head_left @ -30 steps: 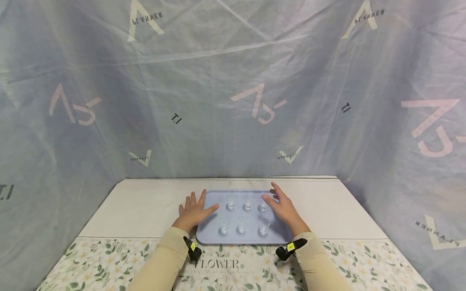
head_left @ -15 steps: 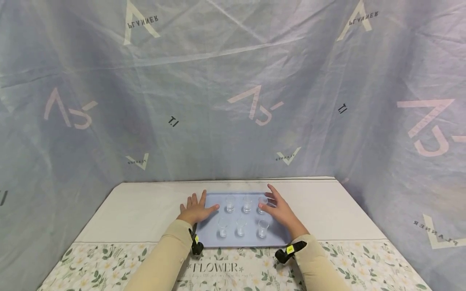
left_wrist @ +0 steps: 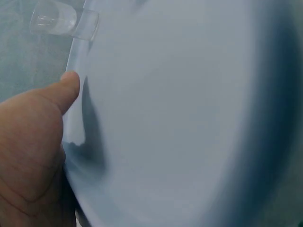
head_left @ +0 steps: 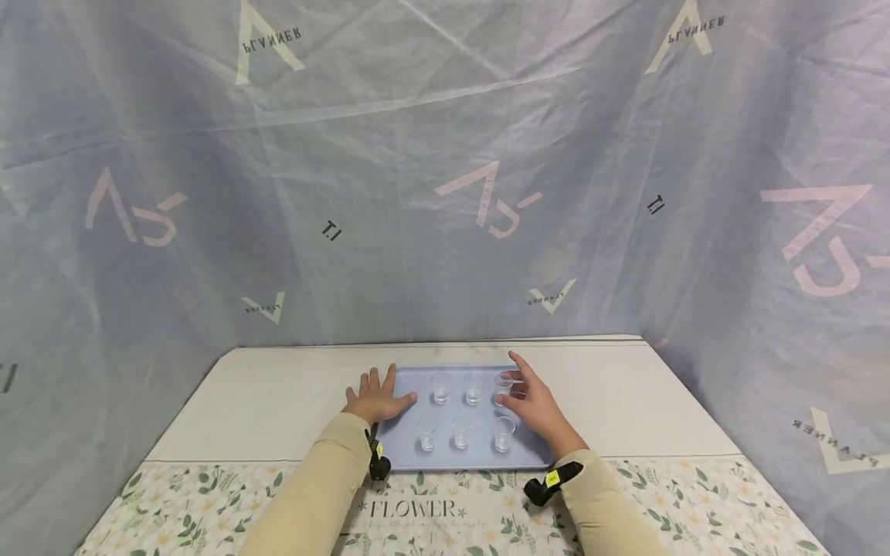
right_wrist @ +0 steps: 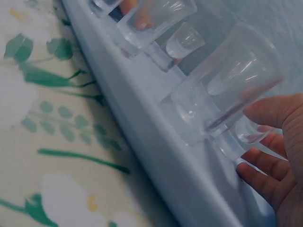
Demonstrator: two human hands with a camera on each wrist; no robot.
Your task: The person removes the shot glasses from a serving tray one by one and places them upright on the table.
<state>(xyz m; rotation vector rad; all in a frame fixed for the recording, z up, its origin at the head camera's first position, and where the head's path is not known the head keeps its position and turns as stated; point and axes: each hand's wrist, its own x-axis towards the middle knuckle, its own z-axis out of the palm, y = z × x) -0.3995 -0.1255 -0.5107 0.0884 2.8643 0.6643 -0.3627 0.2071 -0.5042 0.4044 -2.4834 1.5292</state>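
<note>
A light blue tray (head_left: 480, 460) carries two rows of clear shot glasses, among them a front-right glass (head_left: 504, 434) and a back-middle glass (head_left: 473, 388). My right hand (head_left: 542, 405) holds the back-right shot glass (head_left: 504, 380) between thumb and fingers; the right wrist view has the thumb (right_wrist: 270, 111) on its near side and fingers curled beyond. My left hand (head_left: 375, 403) lies spread at the tray's left edge, its thumb reaching over the rim. In the left wrist view that thumb (left_wrist: 68, 90) is apart from the closest glass (left_wrist: 57, 19).
Beneath the tray is a white table cover (head_left: 278, 409) with a floral front band (head_left: 208, 502) lettered FLOWER. Grey printed curtains (head_left: 417, 270) enclose the back and both sides. Black wrist cameras (head_left: 552, 483) sit on both sleeves.
My right hand has come down and inward onto the back-right glass, and its fingers have closed round it. That glass has shifted slightly right. The left hand stays nearly still at the tray's edge.
</note>
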